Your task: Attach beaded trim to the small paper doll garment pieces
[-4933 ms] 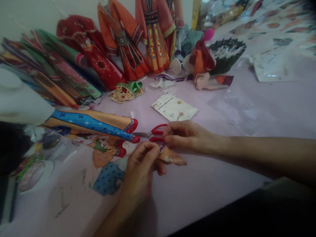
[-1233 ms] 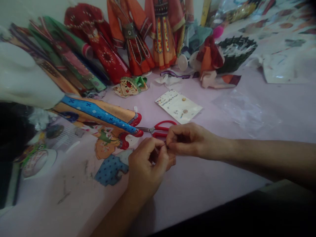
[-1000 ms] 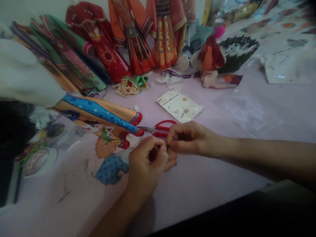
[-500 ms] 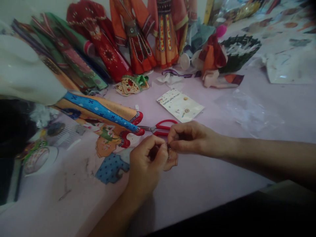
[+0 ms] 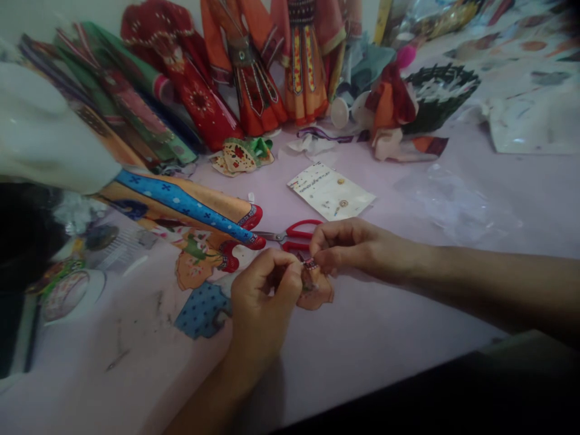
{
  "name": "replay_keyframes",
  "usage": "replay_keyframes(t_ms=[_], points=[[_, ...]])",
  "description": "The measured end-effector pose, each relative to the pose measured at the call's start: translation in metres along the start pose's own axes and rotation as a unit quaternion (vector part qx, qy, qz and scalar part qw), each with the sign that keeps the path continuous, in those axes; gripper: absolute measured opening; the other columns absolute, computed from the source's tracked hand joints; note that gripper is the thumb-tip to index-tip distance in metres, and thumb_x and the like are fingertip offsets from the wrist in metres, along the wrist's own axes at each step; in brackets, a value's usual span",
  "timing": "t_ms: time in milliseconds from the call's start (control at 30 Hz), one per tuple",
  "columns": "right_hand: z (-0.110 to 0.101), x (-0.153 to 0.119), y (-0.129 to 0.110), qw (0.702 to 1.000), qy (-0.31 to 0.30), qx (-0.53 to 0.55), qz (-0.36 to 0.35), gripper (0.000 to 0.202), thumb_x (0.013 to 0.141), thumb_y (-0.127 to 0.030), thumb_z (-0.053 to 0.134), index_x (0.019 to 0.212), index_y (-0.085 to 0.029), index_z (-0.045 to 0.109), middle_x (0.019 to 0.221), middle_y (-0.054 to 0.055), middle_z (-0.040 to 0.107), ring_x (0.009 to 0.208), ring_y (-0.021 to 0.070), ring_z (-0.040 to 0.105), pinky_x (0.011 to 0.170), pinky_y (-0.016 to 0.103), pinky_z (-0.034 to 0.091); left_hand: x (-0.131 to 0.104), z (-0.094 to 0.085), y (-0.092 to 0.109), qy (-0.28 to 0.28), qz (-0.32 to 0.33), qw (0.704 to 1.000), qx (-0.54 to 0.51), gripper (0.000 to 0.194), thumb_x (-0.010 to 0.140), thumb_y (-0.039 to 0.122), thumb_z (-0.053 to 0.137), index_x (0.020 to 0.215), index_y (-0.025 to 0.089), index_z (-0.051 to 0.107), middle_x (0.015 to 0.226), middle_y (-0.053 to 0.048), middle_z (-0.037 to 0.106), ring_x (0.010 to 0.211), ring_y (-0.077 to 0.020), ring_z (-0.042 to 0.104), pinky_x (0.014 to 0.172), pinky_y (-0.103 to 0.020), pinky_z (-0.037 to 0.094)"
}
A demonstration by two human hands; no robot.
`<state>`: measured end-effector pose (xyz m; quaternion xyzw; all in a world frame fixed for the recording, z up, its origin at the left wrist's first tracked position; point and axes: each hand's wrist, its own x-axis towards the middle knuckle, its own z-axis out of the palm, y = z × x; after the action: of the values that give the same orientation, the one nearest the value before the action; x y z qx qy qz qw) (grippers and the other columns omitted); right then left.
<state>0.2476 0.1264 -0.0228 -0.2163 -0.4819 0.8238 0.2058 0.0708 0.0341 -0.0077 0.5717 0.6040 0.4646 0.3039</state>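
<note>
Between my two hands hangs a small orange fabric piece [image 5: 316,290] with a dark patterned band along its top. My left hand [image 5: 267,287] is closed, thumb and forefinger pinching the band's left end. My right hand [image 5: 347,248] pinches the band's right end with closed fingers. Just behind them lie red-handled scissors [image 5: 302,229], their blades pointing left. Left of my left hand, a blue dotted fabric piece [image 5: 203,309] lies flat beside an orange fabric piece [image 5: 194,263]. Any needle or thread at my fingertips is too small to make out.
A white card [image 5: 333,192] with small ornaments lies behind the scissors. Dressed dolls [image 5: 244,72] stand along the back. A white rounded form [image 5: 49,133] with blue and orange cloth juts in from the left. Tape [image 5: 75,296] lies lower left; a dark basket [image 5: 430,109] sits back right.
My hands have drawn slightly apart, the left moving a little left. More of the orange fabric piece and its patterned band now shows between them.
</note>
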Motion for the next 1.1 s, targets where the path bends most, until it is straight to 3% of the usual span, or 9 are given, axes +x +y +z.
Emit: replay_keyframes(t_ms=[333, 533, 633, 767, 900, 1100], points=[[-0.004, 0.002, 0.002, 0.999, 0.008, 0.033, 0.016, 0.008, 0.084, -0.015, 0.073, 0.082, -0.013, 0.065, 0.072, 0.0, 0.065, 0.063, 0.0076, 0.054, 0.061, 0.021, 0.042, -0.002, 0.004, 0.001, 0.035, -0.027, 0.999, -0.022, 0.017, 0.085, 0.014, 0.057, 0.072, 0.022, 0.063, 0.059, 0.006, 0.053, 0.054, -0.0091, 0.047, 0.052, -0.022, 0.037], [-0.005, 0.002, 0.002, 0.999, 0.005, 0.045, 0.013, 0.008, 0.083, -0.014, 0.074, 0.082, -0.013, 0.066, 0.07, -0.002, 0.064, 0.061, 0.0069, 0.053, 0.06, 0.02, 0.041, -0.001, 0.002, -0.001, 0.026, -0.004, 0.999, -0.024, 0.017, 0.087, 0.015, 0.057, 0.073, 0.022, 0.063, 0.059, 0.004, 0.053, 0.053, -0.011, 0.047, 0.05, -0.024, 0.038], [-0.006, 0.003, 0.0, 0.999, 0.002, 0.046, 0.024, 0.008, 0.083, -0.015, 0.074, 0.082, -0.013, 0.067, 0.073, -0.001, 0.067, 0.061, 0.0069, 0.055, 0.061, 0.021, 0.042, -0.001, -0.001, -0.002, 0.015, -0.008, 0.999, -0.048, 0.016, 0.09, 0.017, 0.057, 0.078, 0.022, 0.066, 0.065, 0.002, 0.056, 0.057, -0.0123, 0.049, 0.053, -0.025, 0.04], [-0.007, 0.002, -0.002, 0.999, -0.012, 0.034, 0.038, 0.009, 0.083, -0.018, 0.074, 0.083, -0.013, 0.067, 0.072, -0.001, 0.067, 0.061, 0.0071, 0.056, 0.061, 0.021, 0.042, -0.001, -0.003, -0.004, 0.045, -0.027, 0.995, -0.089, 0.013, 0.092, 0.018, 0.056, 0.088, 0.023, 0.067, 0.069, 0.002, 0.055, 0.063, -0.0136, 0.049, 0.057, -0.027, 0.039], [-0.007, 0.001, -0.004, 0.997, -0.051, 0.006, 0.06, 0.006, 0.08, -0.015, 0.074, 0.082, -0.013, 0.068, 0.072, -0.002, 0.067, 0.061, 0.0073, 0.055, 0.062, 0.021, 0.044, 0.002, -0.003, -0.006, -0.028, -0.055, 0.997, -0.049, 0.02, 0.094, 0.021, 0.054, 0.107, 0.025, 0.069, 0.068, 0.003, 0.055, 0.06, -0.0134, 0.049, 0.053, -0.026, 0.037], [-0.007, -0.001, -0.008, 0.995, -0.055, -0.053, 0.059, 0.005, 0.082, -0.018, 0.072, 0.081, -0.013, 0.069, 0.07, -0.002, 0.063, 0.063, 0.0084, 0.054, 0.062, 0.022, 0.044, 0.007, -0.003, -0.002, -0.131, -0.096, 0.979, -0.125, 0.006, 0.089, 0.025, 0.057, 0.088, 0.022, 0.063, 0.062, 0.004, 0.054, 0.047, -0.0104, 0.046, 0.043, -0.022, 0.036]])
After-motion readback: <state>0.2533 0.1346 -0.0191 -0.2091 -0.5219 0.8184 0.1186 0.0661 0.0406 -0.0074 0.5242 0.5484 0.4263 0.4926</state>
